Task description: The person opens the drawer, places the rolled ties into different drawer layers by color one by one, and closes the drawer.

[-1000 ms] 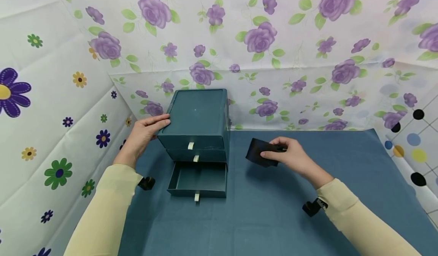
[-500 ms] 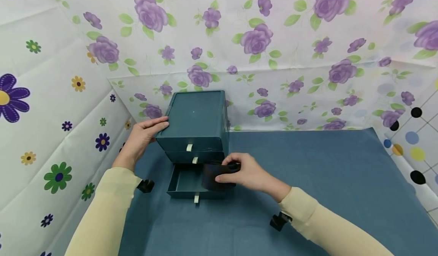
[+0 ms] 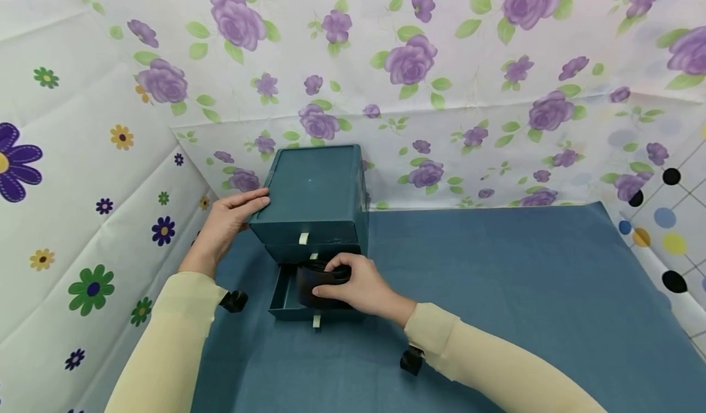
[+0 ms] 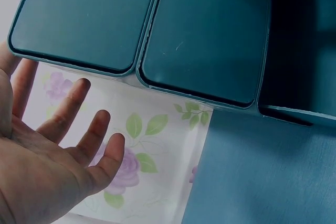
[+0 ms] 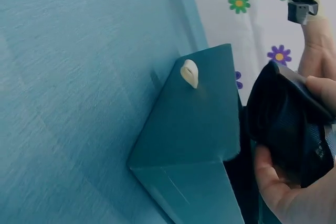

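Observation:
A teal cabinet (image 3: 314, 186) with stacked drawers stands against the back wall. Its bottom drawer (image 3: 289, 314) is pulled out; the two above are closed. My left hand (image 3: 223, 226) rests at the cabinet's upper left edge, and in the left wrist view its fingers are spread. Over the open drawer, my right hand (image 3: 361, 284) pinches a black folded wallet (image 3: 309, 287) between thumb and fingers. In the right wrist view the wallet (image 5: 283, 114) gapes partly apart, showing a mesh panel, just behind the drawer front (image 5: 205, 114). Most of the drawer's inside is hidden.
Blue cloth (image 3: 469, 266) covers the table. Flowered sheeting (image 3: 469, 119) hangs behind and at the left, with dotted sheeting (image 3: 670, 235) at the right. Pale pull tabs stick out from the drawers, including a bottom tab (image 3: 317, 321).
My right hand has carried the wallet leftward from above the table at the right to over the open bottom drawer. The left hand stays at the cabinet's edge.

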`<state>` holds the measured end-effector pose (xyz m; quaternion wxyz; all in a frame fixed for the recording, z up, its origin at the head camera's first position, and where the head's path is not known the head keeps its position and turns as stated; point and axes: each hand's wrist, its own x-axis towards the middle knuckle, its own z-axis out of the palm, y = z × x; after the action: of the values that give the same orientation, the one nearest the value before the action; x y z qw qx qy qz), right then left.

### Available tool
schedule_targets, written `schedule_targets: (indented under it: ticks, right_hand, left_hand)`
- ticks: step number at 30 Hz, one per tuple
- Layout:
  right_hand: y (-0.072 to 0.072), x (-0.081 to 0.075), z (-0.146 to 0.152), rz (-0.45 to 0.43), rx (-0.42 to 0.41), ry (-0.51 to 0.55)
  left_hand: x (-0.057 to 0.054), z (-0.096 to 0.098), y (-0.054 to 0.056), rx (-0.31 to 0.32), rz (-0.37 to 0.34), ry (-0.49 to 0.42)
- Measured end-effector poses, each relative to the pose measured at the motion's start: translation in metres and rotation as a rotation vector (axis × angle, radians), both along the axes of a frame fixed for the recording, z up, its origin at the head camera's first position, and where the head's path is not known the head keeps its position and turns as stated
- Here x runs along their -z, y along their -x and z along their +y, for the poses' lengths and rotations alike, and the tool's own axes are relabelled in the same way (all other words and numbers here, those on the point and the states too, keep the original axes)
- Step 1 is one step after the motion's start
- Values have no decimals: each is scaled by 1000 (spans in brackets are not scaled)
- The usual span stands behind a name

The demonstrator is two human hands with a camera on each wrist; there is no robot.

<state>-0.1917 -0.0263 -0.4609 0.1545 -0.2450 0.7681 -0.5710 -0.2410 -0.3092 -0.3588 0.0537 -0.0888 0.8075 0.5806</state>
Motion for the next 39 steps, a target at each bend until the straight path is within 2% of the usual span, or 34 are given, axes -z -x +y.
schedule_targets:
  ticks: [4, 9, 14, 18, 23, 27, 33, 39]
  right_hand:
    - [0, 1, -8, 9, -8, -41]
    - [0, 3, -12, 22, -25, -71]
    - [1, 4, -16, 32, -66, -112]
    - [3, 8, -22, 24, -74, -137]
    - [7, 12, -29, -47, -44, -126]
    - [10, 17, -35, -119, -24, -125]
    - [15, 23, -39, -212, 6, -156]
    - [14, 26, -43, -249, 24, -191]
  left_hand:
    - [-10, 5, -8, 6, -9, -9]
    - [-15, 8, -12, 15, -5, -14]
    - [-13, 6, -11, 13, -2, -13]
    - [-6, 1, -6, 5, 2, -17]
    - [5, -6, 2, 0, 9, -18]
    - [7, -8, 5, 7, 17, -14]
    - [-1, -3, 0, 13, 13, -19]
    - [-11, 5, -7, 29, 6, -16]
